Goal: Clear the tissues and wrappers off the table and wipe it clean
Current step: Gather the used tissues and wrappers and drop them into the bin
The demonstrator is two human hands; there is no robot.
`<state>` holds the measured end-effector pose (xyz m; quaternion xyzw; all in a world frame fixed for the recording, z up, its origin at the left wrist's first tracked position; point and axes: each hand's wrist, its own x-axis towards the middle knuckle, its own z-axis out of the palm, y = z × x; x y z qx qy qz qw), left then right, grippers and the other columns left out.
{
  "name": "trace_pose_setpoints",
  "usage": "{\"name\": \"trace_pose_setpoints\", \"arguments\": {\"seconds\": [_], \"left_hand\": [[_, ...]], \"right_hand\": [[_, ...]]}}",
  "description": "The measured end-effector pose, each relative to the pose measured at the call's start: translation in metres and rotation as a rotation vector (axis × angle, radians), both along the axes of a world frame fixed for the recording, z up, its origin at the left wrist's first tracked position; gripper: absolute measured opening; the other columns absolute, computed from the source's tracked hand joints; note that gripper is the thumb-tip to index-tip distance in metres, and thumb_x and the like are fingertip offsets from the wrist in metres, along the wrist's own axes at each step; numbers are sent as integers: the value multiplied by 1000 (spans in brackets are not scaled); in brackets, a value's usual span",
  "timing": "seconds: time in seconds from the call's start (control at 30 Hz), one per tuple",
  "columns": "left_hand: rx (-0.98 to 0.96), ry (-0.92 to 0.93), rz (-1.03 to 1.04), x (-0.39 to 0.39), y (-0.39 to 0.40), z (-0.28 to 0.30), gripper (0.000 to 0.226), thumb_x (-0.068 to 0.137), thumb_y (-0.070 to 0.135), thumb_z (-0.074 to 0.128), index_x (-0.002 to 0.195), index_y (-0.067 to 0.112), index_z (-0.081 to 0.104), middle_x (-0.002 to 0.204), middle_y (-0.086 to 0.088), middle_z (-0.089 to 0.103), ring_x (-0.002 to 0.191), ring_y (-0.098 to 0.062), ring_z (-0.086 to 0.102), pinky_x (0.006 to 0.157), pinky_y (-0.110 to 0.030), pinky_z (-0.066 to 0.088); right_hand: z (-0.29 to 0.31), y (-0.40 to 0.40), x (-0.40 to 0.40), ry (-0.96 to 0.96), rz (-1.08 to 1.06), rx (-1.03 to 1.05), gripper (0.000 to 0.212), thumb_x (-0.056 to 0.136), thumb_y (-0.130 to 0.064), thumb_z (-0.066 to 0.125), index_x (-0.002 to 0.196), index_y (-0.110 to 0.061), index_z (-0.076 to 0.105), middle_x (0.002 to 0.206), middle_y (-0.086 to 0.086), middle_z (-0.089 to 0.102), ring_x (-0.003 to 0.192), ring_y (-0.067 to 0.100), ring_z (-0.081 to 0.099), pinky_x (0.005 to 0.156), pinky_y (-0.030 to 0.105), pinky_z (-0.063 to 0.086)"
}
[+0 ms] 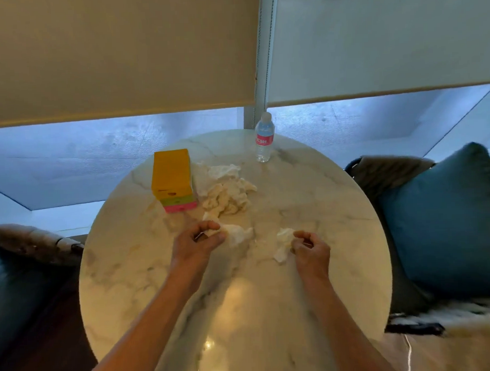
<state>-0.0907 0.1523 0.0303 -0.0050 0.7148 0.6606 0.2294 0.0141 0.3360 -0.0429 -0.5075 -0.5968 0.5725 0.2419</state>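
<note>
both hands are already on tissues here. left hand (201, 238) has its fingers curled around a wad (237, 232) just this side of the big pile (227, 191), which sits right beside the yellow box (172, 178). right hand (310, 248) pinches a smaller tissue (283, 243), further from the box. i'd bunch each one tight, then sweep toward the pile so it all goes in one grab. careful of the bottle (264, 137) beyond the pile, and save wiping the counter (308, 199) for last.

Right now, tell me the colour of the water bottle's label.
Pink with white lettering, on the water bottle, seen in the head view.
</note>
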Motion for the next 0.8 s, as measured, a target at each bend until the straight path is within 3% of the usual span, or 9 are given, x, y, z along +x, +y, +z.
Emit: {"name": "trace_pose_setpoints", "arguments": {"seconds": [0.07, 0.17, 0.3, 0.37, 0.57, 0.7, 0.8], "left_hand": [[20, -68, -51, 21, -19, 1, 20, 81, -4, 68, 87, 14, 69, 87, -8, 67, 84, -20, 62, 83, -35, 51], [66, -170, -151, 52, -45, -1, 21, 86, -3, 61, 96, 14, 69, 89, -8, 70, 77, -15, 66, 70, -25, 56], [42, -202, -236, 97, -65, -15, 24, 88, 1, 64, 107, 15, 62, 81, -4, 69, 63, -8, 66, 56, -20, 53], [0, -197, -292, 123, -68, -22, 22, 87, 2, 65, 105, 14, 61, 71, 0, 68, 59, -7, 63, 55, -18, 52], [-126, -187, -481, 194, -61, -41, 9, 82, 8, 72, 90, 13, 69, 76, -8, 71, 68, -16, 64, 65, -28, 54], [-201, -172, -557, 241, -48, -56, 10, 77, 10, 78, 85, 17, 74, 74, -4, 72, 70, -16, 63, 71, -35, 52], [-252, -192, -609, 278, -39, -71, 13, 77, 7, 78, 84, 18, 77, 77, -9, 72, 72, -19, 64, 79, -44, 55]], "right_hand": [[10, -21, 32, 13, -40, -7, 23, 81, 9, 57, 86, -10, 69, 81, 9, 67, 75, 20, 62, 62, 17, 51], [20, -52, 82, 16, -60, -15, 20, 85, 8, 57, 93, -8, 67, 86, 8, 65, 77, 17, 59, 56, 6, 47], [20, -85, 153, -3, -87, -55, 21, 86, 5, 60, 101, -11, 58, 85, 1, 61, 77, 15, 58, 60, 10, 47], [13, -95, 188, -35, -120, -69, 22, 85, 3, 62, 102, -10, 56, 84, 2, 62, 77, 18, 59, 66, 21, 48], [-16, -96, 275, -128, -221, -90, 20, 86, 3, 63, 73, -13, 64, 77, 6, 68, 76, 23, 64, 68, 32, 55], [-48, -90, 326, -230, -223, -138, 25, 86, -4, 65, 73, -25, 70, 77, 1, 71, 79, 26, 68, 74, 40, 58], [-73, -87, 359, -299, -229, -176, 16, 86, -9, 64, 86, -21, 75, 87, 4, 74, 83, 23, 67, 78, 40, 56]]}}
